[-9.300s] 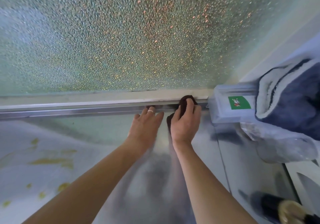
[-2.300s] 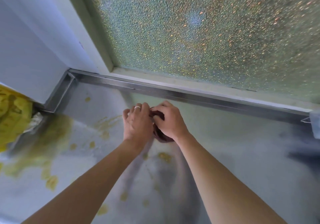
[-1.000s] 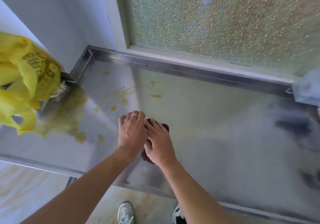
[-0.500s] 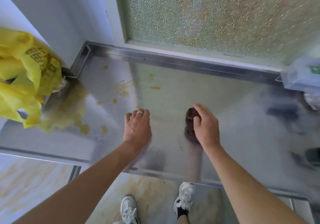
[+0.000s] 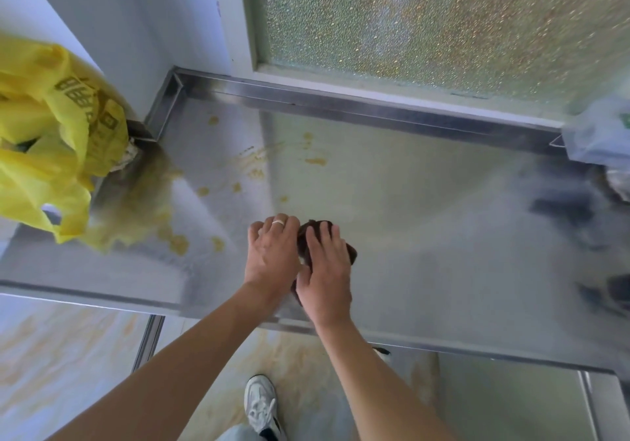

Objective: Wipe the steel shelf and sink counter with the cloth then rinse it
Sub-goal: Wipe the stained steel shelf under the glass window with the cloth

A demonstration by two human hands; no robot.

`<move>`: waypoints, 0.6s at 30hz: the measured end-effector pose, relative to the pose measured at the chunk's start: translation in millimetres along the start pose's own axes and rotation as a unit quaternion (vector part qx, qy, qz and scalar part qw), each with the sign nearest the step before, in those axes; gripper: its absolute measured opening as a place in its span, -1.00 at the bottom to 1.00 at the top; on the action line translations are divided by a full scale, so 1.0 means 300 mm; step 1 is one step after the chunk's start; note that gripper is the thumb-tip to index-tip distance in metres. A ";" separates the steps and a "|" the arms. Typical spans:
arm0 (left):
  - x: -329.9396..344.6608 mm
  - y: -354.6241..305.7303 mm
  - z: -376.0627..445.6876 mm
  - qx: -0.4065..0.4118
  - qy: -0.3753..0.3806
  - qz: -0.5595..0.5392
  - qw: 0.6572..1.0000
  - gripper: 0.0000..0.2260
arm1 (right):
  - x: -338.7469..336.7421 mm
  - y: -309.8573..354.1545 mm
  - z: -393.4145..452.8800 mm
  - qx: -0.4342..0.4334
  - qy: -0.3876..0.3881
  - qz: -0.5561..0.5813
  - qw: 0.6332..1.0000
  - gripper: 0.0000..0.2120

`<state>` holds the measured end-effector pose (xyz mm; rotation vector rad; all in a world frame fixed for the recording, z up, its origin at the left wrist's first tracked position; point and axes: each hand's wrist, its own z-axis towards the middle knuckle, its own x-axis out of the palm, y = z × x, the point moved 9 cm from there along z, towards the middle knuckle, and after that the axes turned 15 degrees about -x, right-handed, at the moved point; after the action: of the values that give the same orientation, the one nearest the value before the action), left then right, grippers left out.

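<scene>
**Operator A:** Status of the hands?

**Operator B:** Half a second ago the hands were apart, the right one alone on the cloth. Now they are together again. The right hand (image 5: 325, 270) lies flat on the cloth (image 5: 349, 253), fingers straight, pressing it onto the steel shelf (image 5: 443, 236). The left hand (image 5: 271, 253) lies palm-down just beside it on the left, touching it. Whether the left fingers reach the cloth cannot be determined.

**Operator A:** Meaning for the task?

**Operator B:** Judgement: a leftward wiping stroke is in progress. The cloth has travelled left from its position half a second ago and sits near the shelf's front edge, mostly hidden under the right hand, with dark folds showing at the fingertips and on the right side.

**Operator A:** Outward from there?

**Operator B:** Yellow-brown stains (image 5: 249, 161) remain far-left of the hands, untouched. A larger smear (image 5: 143, 209) lies at the left end, beside a yellow plastic bag (image 5: 51, 134). The area to the right appears clean.

**Operator A:** Progress?

**Operator B:** Judgement: shelf wiping incomplete; counter and rinse not yet done.
</scene>
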<state>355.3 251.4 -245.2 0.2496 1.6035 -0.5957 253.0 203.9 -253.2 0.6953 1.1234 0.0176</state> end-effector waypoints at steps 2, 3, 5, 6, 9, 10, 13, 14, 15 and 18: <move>-0.016 0.036 -0.008 -0.028 -0.007 -0.022 0.999 -0.88 | 0.026 0.043 0.023 -0.017 -0.002 0.013 1.000 -0.56; -0.021 0.049 -0.017 -0.041 -0.010 -0.027 0.999 -0.91 | 0.033 0.054 0.030 -0.026 -0.004 0.016 1.000 -0.60; -0.024 0.058 -0.032 -0.046 -0.013 -0.018 0.999 -0.92 | 0.038 0.058 0.031 -0.045 0.004 0.022 0.999 -0.60; -0.024 0.055 -0.040 -0.040 -0.012 -0.011 0.999 -0.90 | 0.038 0.052 0.024 -0.058 0.018 0.022 0.998 -0.59; -0.029 0.030 -0.058 -0.003 -0.018 0.004 1.000 -0.80 | 0.001 -0.004 -0.010 -0.091 0.049 -0.015 0.995 -0.55; -0.029 0.016 -0.061 0.009 -0.020 0.008 1.000 -0.76 | -0.028 -0.037 -0.028 -0.087 0.043 -0.030 0.995 -0.53; -0.024 -0.021 -0.063 0.023 -0.019 0.013 0.999 -0.73 | -0.152 -0.174 -0.093 -0.051 0.011 -0.063 0.997 -0.47; -0.021 -0.025 -0.064 0.021 -0.019 0.015 0.999 -0.76 | -0.195 -0.230 -0.118 -0.037 0.003 -0.074 0.997 -0.46; -0.016 -0.028 -0.067 0.021 -0.019 0.015 0.999 -0.79 | -0.238 -0.288 -0.144 -0.018 -0.007 -0.086 0.996 -0.44; -0.002 -0.033 -0.085 0.029 -0.019 0.022 0.999 -0.82 | -0.345 -0.423 -0.237 0.066 -0.042 -0.130 0.988 -0.43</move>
<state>328.7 256.4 -241.8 0.3134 1.5428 -0.6104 105.8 102.7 -251.8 0.6559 1.1336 -0.3081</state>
